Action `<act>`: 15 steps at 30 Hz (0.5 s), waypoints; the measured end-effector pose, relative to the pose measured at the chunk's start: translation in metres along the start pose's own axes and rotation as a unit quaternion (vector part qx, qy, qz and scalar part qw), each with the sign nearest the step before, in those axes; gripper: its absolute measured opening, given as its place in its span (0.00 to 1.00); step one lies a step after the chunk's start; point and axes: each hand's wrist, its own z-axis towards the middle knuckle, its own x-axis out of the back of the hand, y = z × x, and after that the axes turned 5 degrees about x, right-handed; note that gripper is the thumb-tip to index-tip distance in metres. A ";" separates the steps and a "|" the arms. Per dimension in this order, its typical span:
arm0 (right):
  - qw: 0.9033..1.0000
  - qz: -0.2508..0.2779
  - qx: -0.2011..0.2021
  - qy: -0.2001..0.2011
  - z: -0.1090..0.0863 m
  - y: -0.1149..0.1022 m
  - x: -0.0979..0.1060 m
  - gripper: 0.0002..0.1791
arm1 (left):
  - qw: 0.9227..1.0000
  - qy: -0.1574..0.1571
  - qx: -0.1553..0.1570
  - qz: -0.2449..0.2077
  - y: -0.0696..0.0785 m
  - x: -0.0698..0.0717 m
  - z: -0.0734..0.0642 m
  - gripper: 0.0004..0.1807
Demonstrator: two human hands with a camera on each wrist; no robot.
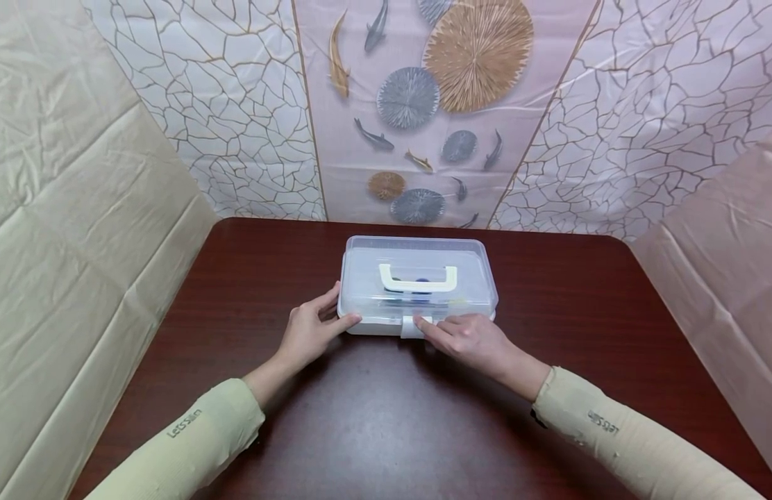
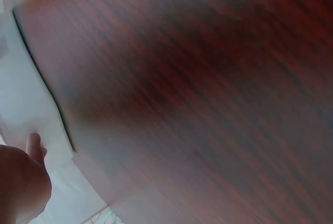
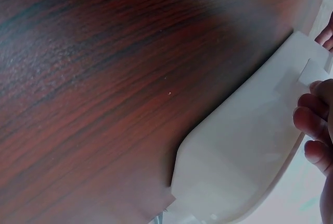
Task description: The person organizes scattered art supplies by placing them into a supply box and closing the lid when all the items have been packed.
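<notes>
A clear-lidded plastic storage box (image 1: 423, 253) with a white base (image 2: 23, 86) sits on the table, its lid down. On top is a white carry handle (image 1: 417, 285). My left hand (image 1: 311, 326) grips the box's left front corner, thumb on the front and fingers at the left side. At the middle of the front, my right hand (image 1: 470, 340) holds the white latch (image 1: 409, 329) with a digit on it. Curled fingertips of that hand (image 3: 315, 122) lie along the box front in the right wrist view. Small dark and blue items show dimly through the lid.
The dark red wood-grain table (image 1: 373, 417) extends around the box. Behind it hangs a patterned cloth (image 1: 255, 125) with fish and round leaves. Beige cloth walls (image 1: 92, 208) stand on the left and right.
</notes>
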 end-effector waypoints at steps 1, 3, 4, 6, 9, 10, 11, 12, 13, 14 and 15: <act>1.000 -0.001 0.000 -0.002 0.000 0.000 0.000 0.20 | 1.000 0.000 0.000 0.001 0.000 0.000 0.000 0.43; 1.000 -0.004 0.001 -0.003 0.000 0.000 0.000 0.20 | 1.000 0.000 -0.001 0.001 0.001 0.000 -0.001 0.43; 1.000 -0.004 0.001 -0.003 0.000 -0.001 0.000 0.20 | 1.000 0.001 -0.001 0.003 0.001 0.000 -0.001 0.43; 1.000 -0.005 0.001 -0.006 0.000 -0.001 0.001 0.20 | 1.000 0.002 -0.001 0.003 0.002 0.000 -0.001 0.43; 1.000 -0.010 0.004 -0.004 0.000 -0.001 0.001 0.21 | 1.000 0.003 0.000 0.000 0.001 -0.001 -0.002 0.44; 1.000 -0.010 0.005 -0.004 0.000 -0.002 0.001 0.20 | 1.000 0.003 0.000 -0.003 0.001 -0.001 -0.002 0.44; 1.000 -0.012 0.006 -0.003 0.000 -0.002 0.001 0.20 | 1.000 0.003 0.000 -0.008 0.001 -0.001 -0.002 0.44; 1.000 -0.013 0.007 -0.001 -0.001 -0.002 0.001 0.20 | 1.000 0.003 -0.001 -0.012 0.001 -0.001 -0.002 0.44; 1.000 -0.014 0.007 0.001 -0.001 -0.001 0.000 0.20 | 1.000 0.002 -0.003 -0.014 0.001 -0.001 -0.002 0.44; 1.000 -0.016 0.007 0.001 -0.001 -0.001 0.000 0.20 | 1.000 0.003 -0.007 -0.015 0.002 -0.001 -0.002 0.44; 1.000 -0.017 0.008 0.003 -0.001 -0.001 0.000 0.20 | 1.000 0.004 -0.011 -0.013 0.002 -0.001 -0.002 0.44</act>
